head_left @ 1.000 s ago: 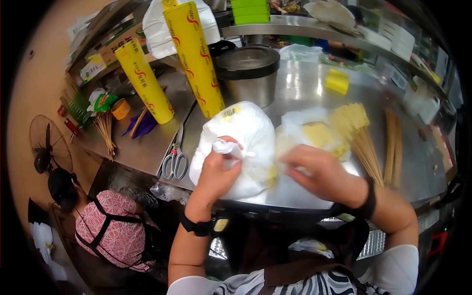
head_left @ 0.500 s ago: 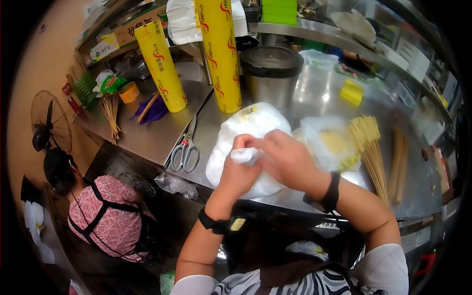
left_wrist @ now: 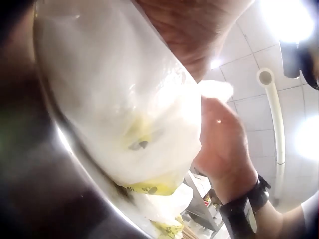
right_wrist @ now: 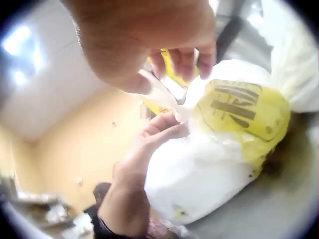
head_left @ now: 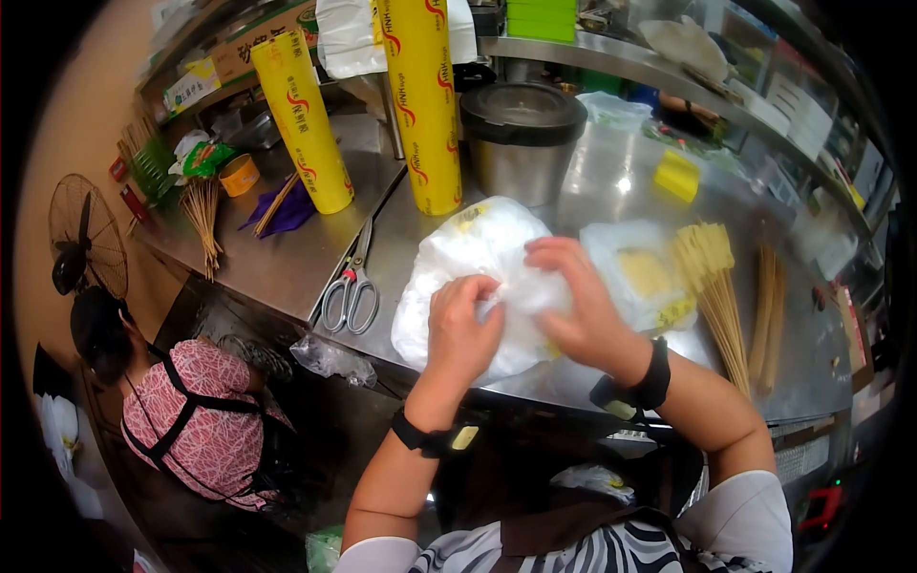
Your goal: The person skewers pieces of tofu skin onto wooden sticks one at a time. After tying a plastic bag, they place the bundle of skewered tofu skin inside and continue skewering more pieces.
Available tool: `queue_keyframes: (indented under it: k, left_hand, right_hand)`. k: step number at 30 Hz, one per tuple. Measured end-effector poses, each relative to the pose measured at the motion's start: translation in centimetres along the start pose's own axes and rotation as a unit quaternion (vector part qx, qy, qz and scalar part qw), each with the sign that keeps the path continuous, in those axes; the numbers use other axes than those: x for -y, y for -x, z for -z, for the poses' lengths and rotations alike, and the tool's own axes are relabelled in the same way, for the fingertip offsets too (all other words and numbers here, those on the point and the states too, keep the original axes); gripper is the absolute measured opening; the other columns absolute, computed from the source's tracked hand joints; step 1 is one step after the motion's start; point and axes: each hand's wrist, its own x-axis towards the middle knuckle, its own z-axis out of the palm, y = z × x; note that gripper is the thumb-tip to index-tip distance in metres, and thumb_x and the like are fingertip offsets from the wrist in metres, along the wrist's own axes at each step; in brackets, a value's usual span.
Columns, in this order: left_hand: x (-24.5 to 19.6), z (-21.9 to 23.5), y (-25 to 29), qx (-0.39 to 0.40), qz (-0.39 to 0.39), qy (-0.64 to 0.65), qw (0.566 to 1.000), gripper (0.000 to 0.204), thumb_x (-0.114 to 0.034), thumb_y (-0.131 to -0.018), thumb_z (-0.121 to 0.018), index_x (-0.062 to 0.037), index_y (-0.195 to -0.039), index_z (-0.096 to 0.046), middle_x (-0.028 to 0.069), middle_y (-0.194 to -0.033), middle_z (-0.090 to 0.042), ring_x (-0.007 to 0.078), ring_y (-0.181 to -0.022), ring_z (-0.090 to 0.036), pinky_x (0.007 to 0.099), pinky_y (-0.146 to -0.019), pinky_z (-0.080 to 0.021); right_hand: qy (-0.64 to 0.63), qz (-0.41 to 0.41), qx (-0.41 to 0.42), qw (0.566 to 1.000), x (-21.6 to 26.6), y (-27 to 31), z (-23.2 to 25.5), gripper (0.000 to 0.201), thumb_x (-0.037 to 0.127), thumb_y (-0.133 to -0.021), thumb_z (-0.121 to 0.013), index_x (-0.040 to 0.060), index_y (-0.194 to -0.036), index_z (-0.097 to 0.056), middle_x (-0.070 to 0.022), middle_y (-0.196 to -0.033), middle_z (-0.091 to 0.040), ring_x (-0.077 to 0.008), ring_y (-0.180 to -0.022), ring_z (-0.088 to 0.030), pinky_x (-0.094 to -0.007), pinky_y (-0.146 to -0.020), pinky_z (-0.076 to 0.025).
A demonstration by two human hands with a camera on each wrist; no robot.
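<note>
A full white plastic bag (head_left: pixel 435 253) with yellow print sits on the steel table, its neck gathered at the top. My left hand (head_left: pixel 463 325) pinches that gathered neck between thumb and fingers, which shows in the right wrist view. Over the bag's right side is my right hand (head_left: pixel 592 310), thumb and fingers spread apart and slightly bent. In the right wrist view a twisted strip of the bag (right_wrist: pixel 163 95) runs from the neck up to the right thumb. Bag plastic fills most of the left wrist view and hides the left fingertips.
Right of the bag lie a smaller white bag (head_left: pixel 621 258), a bundle of skewers (head_left: pixel 721 325) and brown sticks (head_left: pixel 769 325). Scissors (head_left: pixel 351 291) lie left. Behind stand yellow film rolls (head_left: pixel 420 115) and a lidded steel pot (head_left: pixel 521 158). Another person (head_left: pixel 196 411) is at lower left.
The right hand came in from the right to meet the left at the bag's neck, then drew apart slightly, fingers spreading. The left hand stays at the neck. The view shifted a little.
</note>
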Motion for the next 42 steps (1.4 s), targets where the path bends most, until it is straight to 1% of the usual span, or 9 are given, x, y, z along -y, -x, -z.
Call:
queue_keyframes:
  k: [2, 4, 11, 22, 24, 26, 33, 36, 42]
  left_hand:
    - [0.1, 0.0, 0.0, -0.019, -0.016, 0.01, 1.0, 0.021, -0.004, -0.069, -0.067, -0.0064, -0.089, -0.06, 0.0082, -0.083, -0.061, 0.0271, -0.082, -0.058, 0.0378, -0.079, -0.042]
    - [-0.1, 0.1, -0.2, -0.023, -0.053, -0.016, 0.998, 0.02, -0.003, -0.069, -0.067, -0.0065, -0.088, -0.06, 0.0083, -0.083, -0.061, 0.0271, -0.081, -0.058, 0.0373, -0.079, -0.043]
    - [-0.3, -0.2, 0.0, -0.011, -0.013, -0.024, 1.0, 0.019, -0.003, -0.071, -0.066, -0.004, -0.09, -0.062, 0.0116, -0.088, -0.063, 0.0314, -0.088, -0.059, 0.0361, -0.079, -0.047]
    - [2.0, -2.1, 0.5, 0.077, 0.026, 0.28, 0.957, 0.039, -0.017, -0.08, -0.066, 0.0006, -0.113, -0.055, 0.0083, -0.112, -0.058, 0.0182, -0.105, -0.055, 0.0325, -0.094, -0.043]
    - [3.5, -2.9, 1.8, -0.056, 0.2, 0.626, 0.751, 0.035, -0.016, -0.083, -0.069, 0.0014, -0.113, -0.063, 0.0171, -0.107, -0.066, 0.0256, -0.094, -0.061, 0.0374, -0.083, -0.049]
    - [3.7, -1.2, 1.5, 0.02, 0.08, 0.146, 0.986, 0.032, -0.013, -0.082, -0.07, 0.0032, -0.109, -0.062, 0.0176, -0.105, -0.065, 0.0256, -0.09, -0.061, 0.0368, -0.079, -0.05]
    - [-0.3, 1.8, -0.2, -0.091, -0.184, -0.027, 0.978, 0.042, -0.022, -0.08, -0.075, 0.0048, -0.108, -0.06, 0.0209, -0.102, -0.063, 0.0346, -0.094, -0.059, 0.0444, -0.086, -0.047]
    - [0.0, 1.2, 0.2, -0.084, -0.062, 0.065, 0.992, 0.04, -0.021, -0.083, -0.07, 0.0043, -0.11, -0.059, 0.0211, -0.107, -0.062, 0.0353, -0.1, -0.058, 0.0437, -0.089, -0.046]
    - [4.9, -0.2, -0.2, 0.011, 0.027, 0.265, 0.964, 0.039, -0.01, -0.079, -0.063, 0.0023, -0.115, -0.053, 0.0096, -0.115, -0.057, 0.0216, -0.102, -0.056, 0.0338, -0.093, -0.043]
  right_hand:
    - [0.092, 0.198, -0.071, 0.973, 1.9, -0.5, 0.2, 0.023, 0.003, -0.073, -0.066, 0.0032, -0.096, -0.061, -0.0078, -0.093, -0.06, -0.022, -0.086, -0.059, -0.0363, -0.077, -0.047]
    - [0.144, 0.384, 0.079, 0.909, 3.0, -1.0, 0.6, 0.033, 0.006, -0.068, -0.07, 0.0033, -0.099, -0.062, -0.01, -0.094, -0.059, -0.0267, -0.087, -0.058, -0.0395, -0.081, -0.046]
    - [0.41, 0.271, 0.136, 0.86, -0.2, -0.3, -0.9, 0.011, 0.014, -0.07, -0.059, 0.0054, -0.077, -0.058, -0.0067, -0.072, -0.058, -0.0234, -0.073, -0.058, -0.0362, -0.067, -0.043]
    - [0.266, 0.303, 0.022, 0.915, -3.2, -1.7, -4.6, 0.013, 0.008, -0.068, -0.058, 0.0006, -0.077, -0.053, -0.0128, -0.072, -0.055, -0.0315, -0.069, -0.057, -0.0405, -0.061, -0.045]
    - [0.241, 0.277, 0.008, 0.93, -0.5, -2.6, -3.6, 0.015, 0.008, -0.069, -0.057, 0.0014, -0.081, -0.051, -0.0122, -0.073, -0.053, -0.0329, -0.069, -0.055, -0.0419, -0.059, -0.045]
    - [0.217, 0.257, -0.028, 0.941, 2.9, -4.2, -2.9, 0.012, 0.008, -0.074, -0.055, 0.0021, -0.083, -0.05, -0.0125, -0.074, -0.054, -0.0337, -0.07, -0.056, -0.0426, -0.059, -0.044]
    - [-0.081, 0.035, -0.049, 0.995, 0.5, -4.4, -1.3, 0.007, 0.01, -0.089, -0.049, 0.0041, -0.093, -0.05, -0.0154, -0.078, -0.058, -0.0373, -0.081, -0.058, -0.0434, -0.066, -0.044]
    - [-0.034, 0.022, 0.124, 0.991, -2.3, -2.1, -2.2, 0.014, 0.008, -0.086, -0.049, 0.0055, -0.098, -0.057, -0.0157, -0.082, -0.062, -0.0357, -0.085, -0.058, -0.0408, -0.073, -0.044]
    - [0.259, 0.15, 0.021, 0.954, -4.0, -2.1, -2.6, 0.01, 0.011, -0.071, -0.059, 0.0047, -0.077, -0.064, -0.0152, -0.075, -0.063, -0.0333, -0.075, -0.059, -0.0431, -0.07, -0.046]
